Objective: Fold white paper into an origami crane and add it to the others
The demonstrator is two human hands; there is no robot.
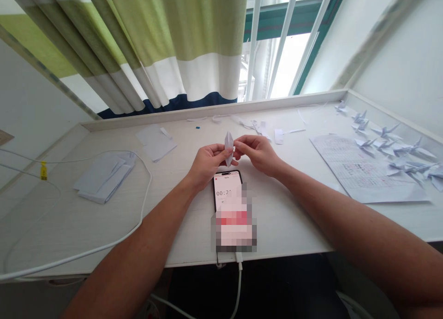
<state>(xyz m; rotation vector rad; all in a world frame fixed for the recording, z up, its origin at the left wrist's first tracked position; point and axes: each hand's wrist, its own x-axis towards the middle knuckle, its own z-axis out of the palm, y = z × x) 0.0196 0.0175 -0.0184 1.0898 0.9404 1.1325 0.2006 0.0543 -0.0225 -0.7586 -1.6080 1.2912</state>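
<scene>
1. A white table [194, 238] with a raised back edge stood against a window [270, 21], which had a green frame and white bars. A curtain [207, 28] hung over the left part, with pale walls on either side.

2. A phone [226, 183] lay between the forearms, just below the hands, its lower part blurred out. A white cord [239, 275] ran from its bottom end. Another white cable [150, 180] looped across the table's left side to the left forearm.

3. Far right, small paper birds [385, 133] were clustered around and partly over a printed sheet [332, 155]. A stack of folded papers [104, 178] and a loose sheet [157, 144] lay on the left; paper scraps [278, 136] lay near the back.

4. The folded paper [228, 144], slim, white and pointed at both ends, was upright above the phone's top edge. The left hand [209, 161] pinched it between thumb and fingers. The right hand [259, 152] had its fingertips at the paper's right edge; whether they gripped it could not be told.

5. The curtain was soft, pleated cloth, banded green, white and dark blue; the birds had sharp, creased points.
</scene>
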